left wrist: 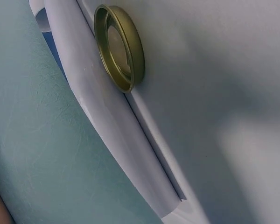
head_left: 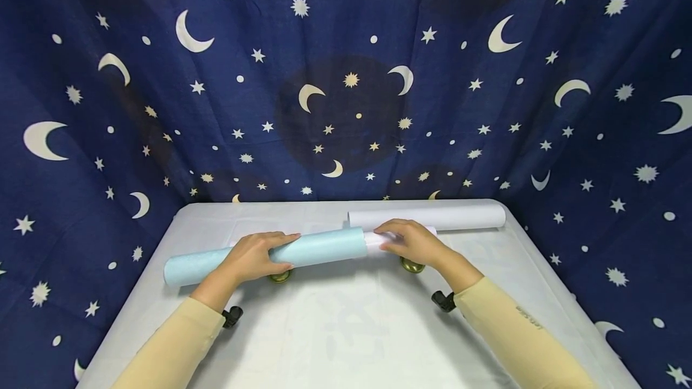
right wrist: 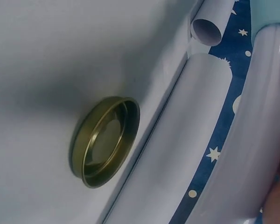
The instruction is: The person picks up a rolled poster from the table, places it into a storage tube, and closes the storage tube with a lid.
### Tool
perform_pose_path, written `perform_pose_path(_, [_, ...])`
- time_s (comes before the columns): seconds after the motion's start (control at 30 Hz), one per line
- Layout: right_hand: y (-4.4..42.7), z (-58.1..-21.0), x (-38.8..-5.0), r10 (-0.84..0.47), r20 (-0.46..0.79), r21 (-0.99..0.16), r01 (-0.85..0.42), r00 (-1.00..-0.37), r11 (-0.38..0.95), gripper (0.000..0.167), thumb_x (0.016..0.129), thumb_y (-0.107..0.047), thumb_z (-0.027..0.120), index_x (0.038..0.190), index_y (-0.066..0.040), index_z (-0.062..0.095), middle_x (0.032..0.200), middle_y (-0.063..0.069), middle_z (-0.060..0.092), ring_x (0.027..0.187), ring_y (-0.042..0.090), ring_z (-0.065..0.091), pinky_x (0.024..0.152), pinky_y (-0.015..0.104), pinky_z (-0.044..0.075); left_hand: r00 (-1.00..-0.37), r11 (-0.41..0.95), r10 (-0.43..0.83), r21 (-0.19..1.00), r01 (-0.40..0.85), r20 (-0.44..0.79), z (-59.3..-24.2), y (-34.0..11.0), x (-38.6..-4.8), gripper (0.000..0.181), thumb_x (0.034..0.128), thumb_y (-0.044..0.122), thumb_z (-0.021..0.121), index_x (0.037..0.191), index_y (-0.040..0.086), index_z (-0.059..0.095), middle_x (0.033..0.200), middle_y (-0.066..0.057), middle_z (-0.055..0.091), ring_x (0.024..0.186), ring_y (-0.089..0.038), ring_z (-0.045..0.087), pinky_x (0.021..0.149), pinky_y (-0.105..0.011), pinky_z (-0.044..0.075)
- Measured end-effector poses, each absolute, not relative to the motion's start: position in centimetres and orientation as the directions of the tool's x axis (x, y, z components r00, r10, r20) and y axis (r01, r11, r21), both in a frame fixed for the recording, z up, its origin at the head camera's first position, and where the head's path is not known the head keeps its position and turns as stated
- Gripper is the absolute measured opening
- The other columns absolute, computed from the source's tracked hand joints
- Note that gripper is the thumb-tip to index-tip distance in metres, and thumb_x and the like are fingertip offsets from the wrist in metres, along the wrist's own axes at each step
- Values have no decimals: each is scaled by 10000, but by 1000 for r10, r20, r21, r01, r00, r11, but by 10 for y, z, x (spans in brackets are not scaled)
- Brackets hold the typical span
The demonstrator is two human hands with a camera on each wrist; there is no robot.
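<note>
Cream sleeves (head_left: pixel 167 347) reach over a white-covered table (head_left: pixel 346 329), past two shallow, round, gold-coloured dishes (head_left: pixel 412 266). Beyond these, the left hand (head_left: pixel 253 257), partly spread, grips a long light-blue cylinder (head_left: pixel 327 247), while the right hand (head_left: pixel 416 242), fingers bent, holds the slimmer glossy white tube (head_left: pixel 373 245) projecting from its right end, both raised above the table. Farther back lies a smooth white roll (head_left: pixel 470 218), before a navy curtain (head_left: pixel 357 95) patterned with pale moons and stars

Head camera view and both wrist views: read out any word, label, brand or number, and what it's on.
Right beige fabric sleeve: small dark lettering, too small to read.
White rounded tabletop: faint marks, too blurred to read.
No text seen on the pale blue cylindrical roll.
</note>
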State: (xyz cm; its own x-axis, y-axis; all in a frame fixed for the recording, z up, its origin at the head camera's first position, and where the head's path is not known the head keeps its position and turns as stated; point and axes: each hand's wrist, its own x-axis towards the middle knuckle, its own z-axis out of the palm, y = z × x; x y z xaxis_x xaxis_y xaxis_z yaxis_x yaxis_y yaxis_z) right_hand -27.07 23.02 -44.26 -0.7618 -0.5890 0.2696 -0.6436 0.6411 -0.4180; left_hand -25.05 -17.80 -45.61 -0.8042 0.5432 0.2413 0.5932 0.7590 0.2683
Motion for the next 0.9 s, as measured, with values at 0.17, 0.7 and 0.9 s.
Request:
perform_pose_path(0.17, [228, -444, -269, -604, 289, -344, -669, -743, 659, 376, 912, -283, 755, 1256, -142, 698, 1275, 29, 673, 1201, 261, 613, 1023, 472, 477, -813, 765, 535, 277, 581, 228, -457, -177, -250, 682, 795, 496, 812, 1418, 340, 583, 1270, -33, 679, 1111, -257, 664, 891, -484, 544])
perform_pose_path(0.7, [267, -439, -268, -476, 325, -484, -577, -817, 658, 358, 905, -249, 765, 1217, -81, 716, 1260, 47, 666, 1229, 304, 570, 1037, 511, 445, -830, 776, 517, 293, 558, 210, -459, -181, -249, 685, 785, 475, 829, 1414, 360, 583, 1288, -28, 672, 1140, -263, 651, 911, -497, 531])
perform_pose_path(0.9, [287, -439, -266, -427, 337, -501, -544, -839, 673, 373, 911, -266, 757, 1236, -91, 704, 1283, 58, 658, 1243, 315, 561, 1041, 532, 432, -835, 780, 513, 297, 550, 201, -460, -182, -248, 685, 783, 480, 829, 1412, 363, 584, 1287, -33, 672, 1134, -270, 652, 909, -499, 532])
